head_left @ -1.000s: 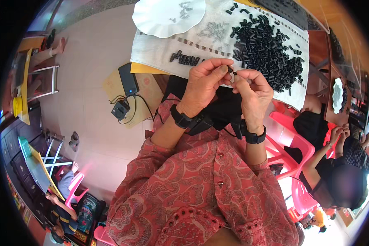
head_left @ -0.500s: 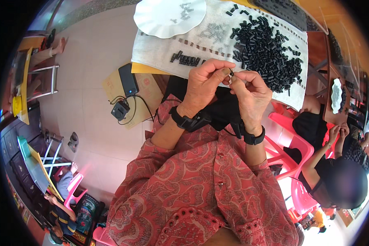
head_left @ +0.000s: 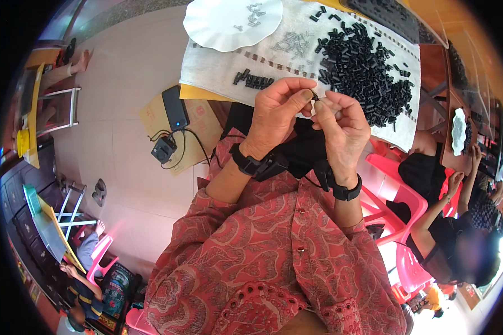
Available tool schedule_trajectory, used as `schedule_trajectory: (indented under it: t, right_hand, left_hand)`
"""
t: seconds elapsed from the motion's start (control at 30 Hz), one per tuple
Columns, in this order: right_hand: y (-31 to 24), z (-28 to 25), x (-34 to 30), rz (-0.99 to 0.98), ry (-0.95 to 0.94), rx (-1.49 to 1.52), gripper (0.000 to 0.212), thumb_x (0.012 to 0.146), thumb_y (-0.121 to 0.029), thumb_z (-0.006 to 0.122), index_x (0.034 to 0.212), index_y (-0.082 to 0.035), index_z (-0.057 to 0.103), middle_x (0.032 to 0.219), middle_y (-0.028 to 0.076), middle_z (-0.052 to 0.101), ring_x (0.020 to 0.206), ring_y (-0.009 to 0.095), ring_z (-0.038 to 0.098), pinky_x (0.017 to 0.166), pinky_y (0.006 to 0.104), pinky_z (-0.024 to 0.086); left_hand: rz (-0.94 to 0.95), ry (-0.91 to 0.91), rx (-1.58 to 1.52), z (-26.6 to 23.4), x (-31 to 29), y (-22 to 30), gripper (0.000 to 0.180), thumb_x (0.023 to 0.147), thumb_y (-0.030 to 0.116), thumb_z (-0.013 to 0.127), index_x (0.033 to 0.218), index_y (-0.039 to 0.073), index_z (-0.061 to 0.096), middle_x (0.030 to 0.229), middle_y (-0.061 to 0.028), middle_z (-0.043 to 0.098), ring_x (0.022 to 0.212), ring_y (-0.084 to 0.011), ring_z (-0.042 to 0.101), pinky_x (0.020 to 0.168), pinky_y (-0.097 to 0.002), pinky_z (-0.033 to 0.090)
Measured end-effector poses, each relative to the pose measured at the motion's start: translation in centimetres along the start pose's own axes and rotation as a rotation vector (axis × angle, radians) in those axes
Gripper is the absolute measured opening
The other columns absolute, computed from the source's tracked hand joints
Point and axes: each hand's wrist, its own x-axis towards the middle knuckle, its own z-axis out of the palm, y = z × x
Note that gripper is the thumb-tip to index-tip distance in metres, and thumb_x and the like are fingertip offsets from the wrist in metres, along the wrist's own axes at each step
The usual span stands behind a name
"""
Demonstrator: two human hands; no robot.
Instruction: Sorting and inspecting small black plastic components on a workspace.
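Note:
Both hands meet at the near edge of the towel-covered table. Thumb and forefinger of my left hand (head_left: 279, 111) pinch a small black plastic part (head_left: 315, 97). From the other side my right hand (head_left: 341, 120) closes on the same part, its fingertips nearly touching the left ones. Most of the part is hidden by the fingers. Just beyond my left hand lies a short row of black parts (head_left: 254, 81). A large heap of loose black plastic pieces (head_left: 363, 72) spreads beyond my right hand. Small clear pieces (head_left: 293, 43) lie on the white towel (head_left: 218, 70).
A white wavy-rimmed plate (head_left: 218, 28) with a few clear pieces stands at the far left. A dark tray (head_left: 383, 17) is at the far right. On the floor, a phone (head_left: 175, 107) and a cabled device (head_left: 164, 149) rest on cardboard. A person (head_left: 452, 240) sits at right near pink chairs (head_left: 399, 204).
My hands stay together at the same spot, with only slight finger shifts on the black part. At right, the seated person's head and one hand have moved.

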Motion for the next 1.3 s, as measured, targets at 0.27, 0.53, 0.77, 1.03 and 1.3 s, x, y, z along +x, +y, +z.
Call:
schedule_trajectory:
  t: [0.27, 0.53, 0.77, 1.03, 1.3]
  right_hand:
    - [0.5, 0.1, 0.1, -0.017, -0.039, -0.081, 0.012, 0.093, -0.006, 0.066, 0.102, 0.001, 0.064, 0.080, 0.002, 0.068, 0.065, 0.004, 0.058, 0.058, 0.0184, 0.047]
    - [1.2, 0.4, -0.2, -0.083, -0.021, -0.148, 0.009, 0.091, -0.003, 0.067, 0.098, 0.002, 0.065, 0.084, 0.003, 0.065, 0.068, 0.006, 0.059, 0.061, 0.0190, 0.048]
    - [1.4, 0.4, -0.4, -0.084, -0.043, -0.148, 0.012, 0.089, 0.001, 0.068, 0.100, 0.002, 0.066, 0.086, 0.003, 0.066, 0.073, 0.006, 0.062, 0.066, 0.0190, 0.049]
    - [1.0, 0.6, -0.5, -0.034, 0.016, -0.071, 0.011, 0.089, 0.001, 0.067, 0.100, 0.003, 0.066, 0.085, 0.004, 0.069, 0.071, 0.007, 0.064, 0.057, 0.0182, 0.048]
    - [1.1, 0.5, -0.4, -0.083, 0.031, -0.058, 0.007, 0.088, 0.003, 0.066, 0.095, 0.001, 0.066, 0.089, 0.004, 0.069, 0.074, 0.005, 0.063, 0.061, 0.0177, 0.049]
  left_hand:
    - [0.010, 0.021, -0.050, 0.2, -0.1, -0.2, 0.019, 0.097, 0.006, 0.059, 0.114, -0.002, 0.063, 0.094, -0.0057, 0.067, 0.079, -0.0103, 0.061, 0.074, -0.0243, 0.052]
    - [-0.012, 0.112, -0.046, 0.6, -0.2, -0.1, 0.019, 0.096, 0.010, 0.061, 0.111, -0.002, 0.065, 0.089, -0.0040, 0.066, 0.073, -0.0081, 0.061, 0.068, -0.0221, 0.052]
    - [-0.058, 0.157, -0.135, 0.8, -0.1, 0.1, 0.019, 0.097, 0.014, 0.062, 0.109, -0.001, 0.065, 0.084, -0.0025, 0.065, 0.069, -0.0078, 0.062, 0.063, -0.0214, 0.052]
    - [-0.059, 0.130, -0.130, 0.7, -0.2, 0.0, 0.019, 0.097, 0.014, 0.061, 0.109, 0.000, 0.065, 0.083, -0.0018, 0.065, 0.070, -0.0069, 0.061, 0.064, -0.0213, 0.052]
    - [-0.043, 0.119, -0.111, 0.8, -0.3, -0.1, 0.018, 0.097, 0.014, 0.061, 0.109, 0.000, 0.065, 0.084, -0.0017, 0.065, 0.070, -0.0066, 0.061, 0.064, -0.0208, 0.052]
